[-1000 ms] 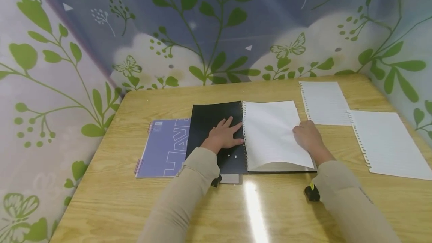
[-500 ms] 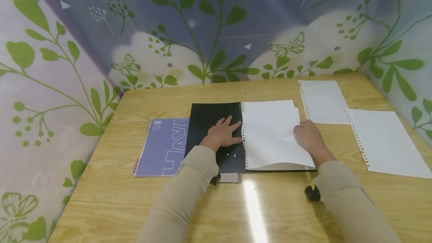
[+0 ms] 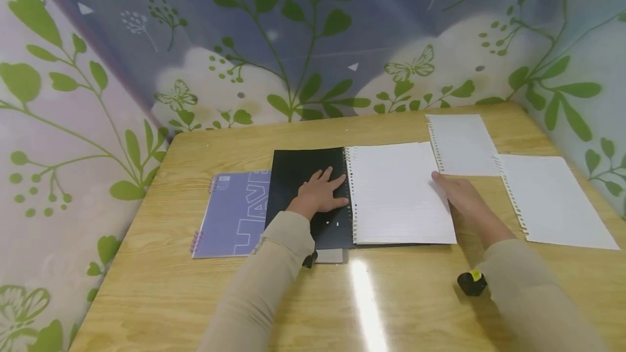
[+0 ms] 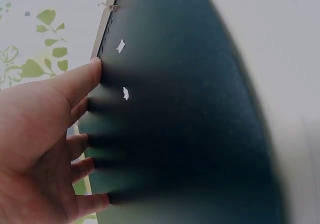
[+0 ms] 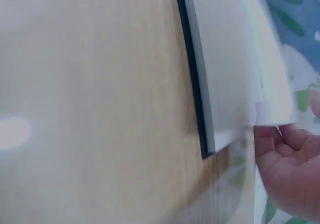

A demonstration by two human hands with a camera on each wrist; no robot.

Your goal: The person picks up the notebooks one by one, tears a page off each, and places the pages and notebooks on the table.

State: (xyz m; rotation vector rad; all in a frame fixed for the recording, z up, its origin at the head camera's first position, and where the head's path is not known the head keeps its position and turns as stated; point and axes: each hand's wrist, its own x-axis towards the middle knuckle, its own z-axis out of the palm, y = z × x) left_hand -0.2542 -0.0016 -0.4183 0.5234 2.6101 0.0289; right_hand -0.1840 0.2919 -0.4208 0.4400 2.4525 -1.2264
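Note:
A spiral notebook lies spread out in the middle of the head view, its black cover [image 3: 290, 173] on the left and its white lined pages [image 3: 396, 194] on the right. My left hand [image 3: 318, 192] rests on the black cover with fingers spread, near the binding. At the right edge of the pages is my right hand [image 3: 459, 194], its fingertips touching the paper. In the right wrist view, the fingers [image 5: 287, 141] sit beneath a lifted page edge [image 5: 275, 84], and the thumb is apart from them. Two paper scraps [image 4: 125, 93] lie on the cover.
A purple notebook [image 3: 227, 221] lies partly under the black cover. A light grey item [image 3: 330, 256] shows below the cover's lower edge. Two lined sheets with ragged holes [image 3: 462, 143] lie at the right of the wooden table [image 3: 235, 308]. A patterned wall stands behind.
My right hand has loosened from its fist-like grip and moved slightly right. The top page, bulged before, now lies flatter. My left hand stays on the cover.

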